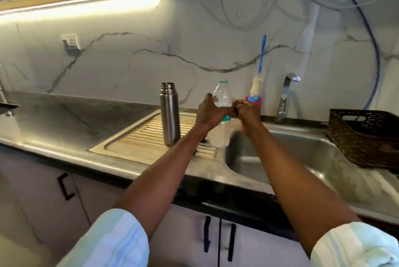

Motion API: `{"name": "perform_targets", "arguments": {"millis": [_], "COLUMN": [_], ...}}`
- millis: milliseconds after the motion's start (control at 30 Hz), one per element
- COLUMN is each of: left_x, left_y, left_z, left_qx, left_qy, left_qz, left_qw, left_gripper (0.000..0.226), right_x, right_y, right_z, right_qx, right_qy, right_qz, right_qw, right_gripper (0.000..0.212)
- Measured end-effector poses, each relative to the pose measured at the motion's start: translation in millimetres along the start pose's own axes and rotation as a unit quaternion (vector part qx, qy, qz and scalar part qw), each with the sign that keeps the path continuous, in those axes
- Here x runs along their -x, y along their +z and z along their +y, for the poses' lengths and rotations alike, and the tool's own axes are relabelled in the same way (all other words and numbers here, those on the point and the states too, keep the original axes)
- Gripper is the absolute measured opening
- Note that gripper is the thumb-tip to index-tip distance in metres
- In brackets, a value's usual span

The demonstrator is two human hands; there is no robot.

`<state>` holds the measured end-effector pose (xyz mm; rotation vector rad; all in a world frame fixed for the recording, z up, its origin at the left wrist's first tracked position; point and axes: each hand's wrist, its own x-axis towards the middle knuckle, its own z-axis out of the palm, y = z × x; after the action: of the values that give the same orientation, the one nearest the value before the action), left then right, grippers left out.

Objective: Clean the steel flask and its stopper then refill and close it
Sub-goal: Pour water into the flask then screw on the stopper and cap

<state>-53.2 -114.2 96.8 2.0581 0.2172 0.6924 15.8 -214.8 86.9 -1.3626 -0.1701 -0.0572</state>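
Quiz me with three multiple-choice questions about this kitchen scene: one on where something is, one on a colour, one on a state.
1. Where does the steel flask stand?
A. in the sink basin
B. on the ribbed drainboard
C. in the basket

2. What colour is the bottle brush handle?
A. blue
B. red
C. green

3. Is the flask's mouth
A. open
B. stoppered
C. covered by a cloth

Answers: 1 B, it stands upright on the ridged drainboard left of the basin. 2 A, the long handle above the white bristles is blue. 3 A, its threaded neck shows with nothing on top.
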Motion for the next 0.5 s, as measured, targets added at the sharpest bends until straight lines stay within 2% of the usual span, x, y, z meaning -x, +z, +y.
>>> {"name": "perform_targets", "arguments": {"millis": [67,167,200,233,333,400,500], "left_x": [14,29,32,34,33,31,30], "left_y": [34,84,97,107,140,154,170], "left_z": [-10,-18,-19,-21,-22,-24,-27], "left_qx": [0.043,0.056,0.045,0.037,0.019,-0.002,-0.053], "left_qy": [-0.021,-0.029,-0.023,-0.019,-0.014,-0.004,0.027], "left_qz": [-0.026,-0.089,-0.106,-0.124,-0.172,-0.197,-0.235], "left_qw": [0.999,0.994,0.993,0.991,0.985,0.980,0.970], "left_gripper": [0.073,0.067,0.064,0.062,0.065,0.067,0.071], "right_x": [-2,-13,-17,-14,-1,-4,-12], "right_y": [-31,-85,-102,-113,-144,-158,-166], "right_z": [8,24,32,34,31,34,36], "right_qx": [-0.041,-0.042,-0.030,-0.028,-0.044,-0.085,-0.081], "right_qy": [0.013,0.029,0.035,0.037,0.042,0.027,-0.008], "right_qz": [0.034,0.075,0.079,0.084,0.126,0.145,0.148], "right_qw": [0.998,0.996,0.996,0.995,0.990,0.985,0.986], "right_gripper": [0.007,0.049,0.051,0.044,0.005,0.018,0.010]}}
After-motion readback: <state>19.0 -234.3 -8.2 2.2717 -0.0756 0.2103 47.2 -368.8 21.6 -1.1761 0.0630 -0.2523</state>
